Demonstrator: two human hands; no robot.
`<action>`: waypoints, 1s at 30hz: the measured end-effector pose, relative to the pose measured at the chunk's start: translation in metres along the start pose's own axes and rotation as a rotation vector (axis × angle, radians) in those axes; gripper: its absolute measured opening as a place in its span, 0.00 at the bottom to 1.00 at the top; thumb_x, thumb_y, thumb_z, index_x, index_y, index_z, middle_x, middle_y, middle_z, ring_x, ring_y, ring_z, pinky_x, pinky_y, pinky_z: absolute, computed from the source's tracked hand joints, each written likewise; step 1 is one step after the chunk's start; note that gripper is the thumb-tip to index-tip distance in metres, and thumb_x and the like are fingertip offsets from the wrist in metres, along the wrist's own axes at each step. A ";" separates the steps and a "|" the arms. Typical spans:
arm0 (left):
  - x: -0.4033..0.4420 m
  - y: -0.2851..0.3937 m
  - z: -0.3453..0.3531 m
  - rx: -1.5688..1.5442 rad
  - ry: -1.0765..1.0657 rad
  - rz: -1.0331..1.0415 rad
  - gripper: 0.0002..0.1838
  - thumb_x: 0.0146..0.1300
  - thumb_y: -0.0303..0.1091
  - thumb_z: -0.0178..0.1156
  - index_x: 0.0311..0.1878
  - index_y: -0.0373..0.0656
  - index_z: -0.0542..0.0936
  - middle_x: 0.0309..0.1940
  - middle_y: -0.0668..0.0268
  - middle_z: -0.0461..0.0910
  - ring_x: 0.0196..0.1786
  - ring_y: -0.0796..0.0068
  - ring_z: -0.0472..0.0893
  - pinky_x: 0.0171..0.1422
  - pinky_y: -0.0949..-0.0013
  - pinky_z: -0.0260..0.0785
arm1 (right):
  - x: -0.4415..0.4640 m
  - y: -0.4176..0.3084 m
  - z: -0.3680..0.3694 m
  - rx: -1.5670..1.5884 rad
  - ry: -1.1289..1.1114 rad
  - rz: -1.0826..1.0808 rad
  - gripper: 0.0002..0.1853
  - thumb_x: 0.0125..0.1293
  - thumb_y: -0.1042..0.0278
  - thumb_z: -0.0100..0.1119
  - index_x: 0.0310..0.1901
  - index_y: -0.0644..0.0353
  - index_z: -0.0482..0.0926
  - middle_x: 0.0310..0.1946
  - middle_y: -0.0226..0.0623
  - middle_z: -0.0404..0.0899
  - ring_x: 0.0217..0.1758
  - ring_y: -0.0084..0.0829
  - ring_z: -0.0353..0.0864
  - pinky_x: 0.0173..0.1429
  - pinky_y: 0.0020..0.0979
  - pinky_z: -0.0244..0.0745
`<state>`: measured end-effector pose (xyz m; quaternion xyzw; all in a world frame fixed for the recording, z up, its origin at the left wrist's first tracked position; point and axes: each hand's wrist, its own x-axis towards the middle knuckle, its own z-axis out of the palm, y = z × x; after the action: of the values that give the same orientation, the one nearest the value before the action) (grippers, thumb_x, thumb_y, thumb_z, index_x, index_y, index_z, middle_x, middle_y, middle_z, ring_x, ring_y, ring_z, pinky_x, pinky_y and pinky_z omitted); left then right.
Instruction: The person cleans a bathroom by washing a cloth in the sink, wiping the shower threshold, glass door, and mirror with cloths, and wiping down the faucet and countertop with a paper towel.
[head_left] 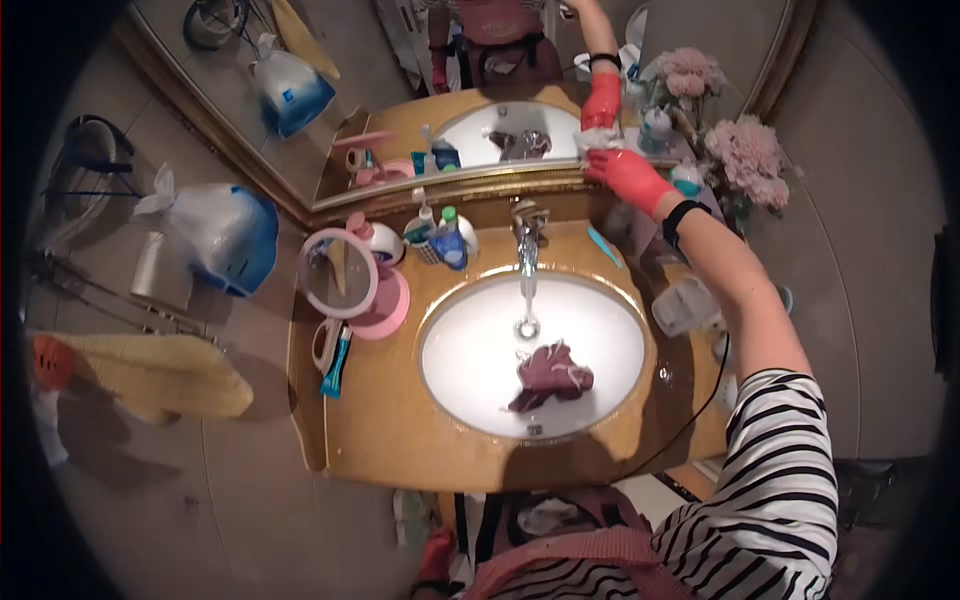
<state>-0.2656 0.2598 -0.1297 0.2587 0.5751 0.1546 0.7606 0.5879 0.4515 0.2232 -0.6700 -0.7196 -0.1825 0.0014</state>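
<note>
My right hand, in a red rubber glove, reaches up to the lower edge of the mirror. Its fingers press a crumpled white cloth against the glass, and both are mirrored there. Low at my side hangs my left hand, also red-gloved; its fingers are too dark and small to read. Below the chrome faucet, a wet maroon cloth lies bunched in the white oval sink. Water seems to run from the spout.
Left on the wooden counter are a round pink mirror, bottles and a toothbrush cup. Pink flowers and a clear plastic cup stand right. A black cable crosses the right edge. Bags and a towel hang left.
</note>
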 end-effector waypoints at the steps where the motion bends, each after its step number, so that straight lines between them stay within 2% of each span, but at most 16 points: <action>1: -0.026 0.037 0.027 0.057 -0.187 0.011 0.11 0.64 0.36 0.50 0.31 0.42 0.77 0.27 0.65 0.76 0.31 0.71 0.77 0.35 0.68 0.68 | 0.000 -0.012 -0.017 0.025 -0.010 -0.002 0.14 0.64 0.66 0.46 0.46 0.60 0.78 0.50 0.41 0.77 0.56 0.39 0.74 0.58 0.36 0.70; 2: -0.018 0.025 0.025 0.731 -0.050 0.180 0.12 0.66 0.35 0.48 0.29 0.42 0.75 0.24 0.66 0.75 0.31 0.72 0.77 0.32 0.67 0.66 | 0.002 -0.023 -0.033 0.142 -0.068 0.305 0.12 0.63 0.68 0.48 0.43 0.60 0.79 0.47 0.41 0.79 0.51 0.40 0.77 0.55 0.36 0.71; 3: -0.007 0.007 0.016 1.212 -0.070 0.644 0.13 0.68 0.37 0.46 0.35 0.42 0.78 0.25 0.67 0.77 0.31 0.74 0.77 0.31 0.71 0.66 | -0.006 -0.042 -0.041 0.255 -0.145 0.620 0.11 0.61 0.69 0.50 0.39 0.60 0.81 0.44 0.41 0.80 0.46 0.40 0.79 0.51 0.36 0.73; 4: -0.036 0.030 0.046 0.881 0.034 0.317 0.12 0.68 0.36 0.48 0.40 0.41 0.79 0.27 0.67 0.78 0.30 0.75 0.77 0.31 0.72 0.67 | -0.019 -0.063 -0.045 0.274 -0.172 0.630 0.11 0.61 0.69 0.50 0.39 0.60 0.81 0.44 0.41 0.80 0.46 0.40 0.79 0.51 0.36 0.73; 5: -0.056 0.066 0.095 0.539 0.137 0.023 0.13 0.67 0.36 0.49 0.44 0.39 0.79 0.29 0.67 0.80 0.30 0.75 0.77 0.31 0.73 0.67 | -0.029 -0.079 -0.054 0.676 -0.032 0.662 0.12 0.59 0.74 0.49 0.41 0.61 0.81 0.43 0.42 0.81 0.46 0.39 0.79 0.51 0.34 0.72; 6: -0.053 0.067 0.096 0.550 0.110 0.069 0.14 0.67 0.36 0.50 0.48 0.38 0.78 0.31 0.67 0.80 0.30 0.76 0.78 0.32 0.75 0.68 | -0.039 -0.093 -0.068 1.069 0.127 0.678 0.14 0.57 0.78 0.48 0.42 0.61 0.81 0.41 0.42 0.82 0.46 0.37 0.80 0.51 0.33 0.72; 7: -0.047 0.068 0.097 0.560 0.079 0.120 0.16 0.67 0.35 0.51 0.52 0.37 0.77 0.32 0.66 0.81 0.30 0.77 0.78 0.33 0.76 0.68 | -0.061 -0.121 -0.104 1.045 0.210 0.486 0.20 0.55 0.84 0.45 0.47 0.61 0.80 0.45 0.42 0.81 0.49 0.32 0.79 0.53 0.29 0.70; 9: -0.041 0.080 0.104 0.619 -0.018 0.118 0.15 0.67 0.34 0.51 0.52 0.36 0.77 0.33 0.65 0.81 0.32 0.78 0.78 0.34 0.77 0.68 | -0.109 -0.166 -0.158 1.226 0.144 0.509 0.23 0.57 0.85 0.44 0.54 0.60 0.76 0.55 0.36 0.76 0.60 0.28 0.72 0.64 0.27 0.63; 14: 0.002 0.094 0.101 0.700 -0.508 0.262 0.15 0.67 0.31 0.51 0.53 0.35 0.76 0.37 0.65 0.80 0.39 0.81 0.76 0.41 0.79 0.68 | -0.242 -0.275 -0.189 1.789 0.370 0.899 0.24 0.57 0.82 0.50 0.57 0.59 0.74 0.55 0.36 0.74 0.57 0.26 0.72 0.60 0.27 0.66; 17: -0.023 0.125 0.149 1.000 -0.654 0.234 0.16 0.67 0.30 0.53 0.57 0.38 0.74 0.41 0.67 0.80 0.42 0.81 0.76 0.50 0.78 0.68 | -0.308 -0.340 -0.191 1.920 0.615 1.018 0.25 0.57 0.81 0.52 0.59 0.59 0.71 0.55 0.37 0.74 0.56 0.28 0.74 0.61 0.29 0.68; 23: -0.142 0.157 0.292 0.937 -1.140 0.120 0.23 0.65 0.23 0.51 0.64 0.42 0.67 0.57 0.63 0.73 0.59 0.76 0.72 0.63 0.75 0.63 | -0.413 -0.465 -0.202 2.399 1.228 1.218 0.21 0.66 0.72 0.52 0.61 0.58 0.67 0.56 0.33 0.73 0.54 0.27 0.76 0.59 0.30 0.72; 24: -0.157 0.148 0.312 0.887 -1.234 0.111 0.26 0.63 0.21 0.53 0.66 0.42 0.65 0.59 0.63 0.71 0.59 0.75 0.71 0.62 0.74 0.63 | -0.426 -0.485 -0.209 2.481 1.324 1.036 0.20 0.68 0.70 0.49 0.61 0.57 0.67 0.56 0.32 0.73 0.54 0.26 0.76 0.59 0.30 0.72; 25: -0.169 0.136 0.333 0.924 -1.272 0.082 0.33 0.60 0.20 0.58 0.68 0.43 0.61 0.60 0.62 0.70 0.58 0.74 0.72 0.61 0.73 0.65 | -0.441 -0.506 -0.207 2.528 1.416 1.096 0.20 0.69 0.68 0.49 0.61 0.58 0.67 0.55 0.32 0.74 0.55 0.27 0.75 0.59 0.31 0.71; 27: -0.200 0.099 0.364 0.917 -1.365 0.092 0.39 0.56 0.20 0.62 0.70 0.44 0.57 0.60 0.62 0.70 0.56 0.73 0.73 0.60 0.71 0.65 | -0.439 -0.558 -0.232 1.633 1.180 1.237 0.19 0.68 0.67 0.51 0.59 0.57 0.69 0.54 0.32 0.75 0.54 0.26 0.75 0.59 0.31 0.71; 29: -0.199 0.047 0.379 0.980 -1.624 0.331 0.42 0.53 0.20 0.64 0.71 0.45 0.56 0.59 0.62 0.70 0.56 0.72 0.73 0.59 0.70 0.66 | -0.471 -0.595 -0.224 2.246 1.462 1.258 0.19 0.65 0.69 0.54 0.58 0.58 0.70 0.50 0.31 0.75 0.52 0.24 0.75 0.55 0.29 0.72; 30: -0.229 0.038 0.386 0.929 -1.659 0.191 0.40 0.51 0.21 0.66 0.69 0.44 0.60 0.57 0.63 0.71 0.55 0.72 0.73 0.59 0.69 0.67 | -0.482 -0.614 -0.224 2.034 1.386 1.486 0.19 0.64 0.71 0.55 0.57 0.58 0.70 0.49 0.31 0.76 0.50 0.24 0.76 0.53 0.27 0.73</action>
<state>0.0386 0.0852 0.1533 0.6079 -0.1672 -0.2604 0.7312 -0.0097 -0.0944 0.1527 -0.3696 0.1201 0.1609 0.9072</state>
